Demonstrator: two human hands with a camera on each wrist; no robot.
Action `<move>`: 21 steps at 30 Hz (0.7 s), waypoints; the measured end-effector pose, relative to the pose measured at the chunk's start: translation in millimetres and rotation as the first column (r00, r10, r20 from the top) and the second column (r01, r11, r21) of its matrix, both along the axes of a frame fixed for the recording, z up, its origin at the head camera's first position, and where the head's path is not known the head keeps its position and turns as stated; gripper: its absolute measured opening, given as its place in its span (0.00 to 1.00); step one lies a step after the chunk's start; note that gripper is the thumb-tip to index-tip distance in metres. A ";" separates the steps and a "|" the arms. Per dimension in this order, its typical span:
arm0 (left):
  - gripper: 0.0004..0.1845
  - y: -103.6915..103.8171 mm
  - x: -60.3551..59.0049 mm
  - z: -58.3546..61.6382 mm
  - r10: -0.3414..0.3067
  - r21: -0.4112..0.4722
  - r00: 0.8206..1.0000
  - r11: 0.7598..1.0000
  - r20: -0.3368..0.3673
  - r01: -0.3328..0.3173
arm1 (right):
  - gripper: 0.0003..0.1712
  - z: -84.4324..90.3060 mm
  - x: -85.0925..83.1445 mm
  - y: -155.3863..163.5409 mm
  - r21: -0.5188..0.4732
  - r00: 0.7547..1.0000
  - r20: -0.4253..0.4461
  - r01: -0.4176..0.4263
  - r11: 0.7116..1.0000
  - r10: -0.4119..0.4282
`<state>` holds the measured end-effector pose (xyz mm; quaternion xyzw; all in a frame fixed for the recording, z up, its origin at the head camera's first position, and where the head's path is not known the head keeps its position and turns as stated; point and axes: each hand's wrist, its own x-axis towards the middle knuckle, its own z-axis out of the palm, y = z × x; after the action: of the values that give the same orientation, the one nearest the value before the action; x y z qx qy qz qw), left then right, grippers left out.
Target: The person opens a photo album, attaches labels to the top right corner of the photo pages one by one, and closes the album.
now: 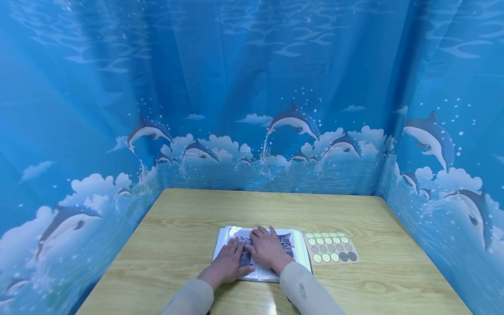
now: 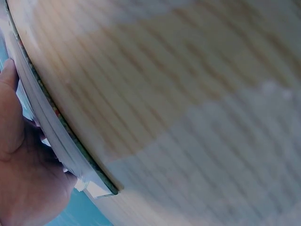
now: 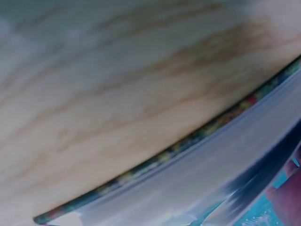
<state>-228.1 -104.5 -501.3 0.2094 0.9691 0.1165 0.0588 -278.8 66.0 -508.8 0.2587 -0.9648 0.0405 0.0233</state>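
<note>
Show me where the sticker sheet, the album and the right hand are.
sticker sheet [image 1: 330, 248]: head view, middle of the sheet.
album [image 1: 225, 239]: head view, bare left page edge.
right hand [image 1: 268, 248]: head view, back of the hand.

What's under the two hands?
Both the left hand and right hand lie flat on an album, over a cat picture. Most of the cat is covered.

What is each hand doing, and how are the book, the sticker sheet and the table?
left hand: flat, fingers straight, pressing on the book's page.
right hand: flat, fingers spread, pressing on the cat picture.
book: lying open on the table, cat picture facing up.
sticker sheet: lying flat just right of the book, untouched; some dots look pale green, some dull.
table: bare wood around them.
</note>
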 end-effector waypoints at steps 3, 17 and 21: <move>0.49 -0.5 -1.2 -4.0 -0.008 0.003 1.000 1.000 -0.021 0.008 | 0.34 -0.8 0.4 1.9 -0.003 1.000 -0.008 -0.002 1.000 0.002; 0.48 -0.9 0.0 -0.7 0.003 0.023 1.000 1.000 0.009 -0.004 | 0.32 -2.6 1.7 11.3 -0.017 0.998 -0.064 -0.030 0.999 0.029; 0.47 0.8 1.5 1.6 0.012 0.029 1.000 1.000 0.019 -0.013 | 0.32 -4.8 1.4 12.4 -0.010 0.996 -0.080 -0.030 0.999 0.029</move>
<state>-226.5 -103.7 -499.6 0.2031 0.9680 0.1327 0.0640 -277.4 78.4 -513.6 0.2744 -0.9589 0.0357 0.0626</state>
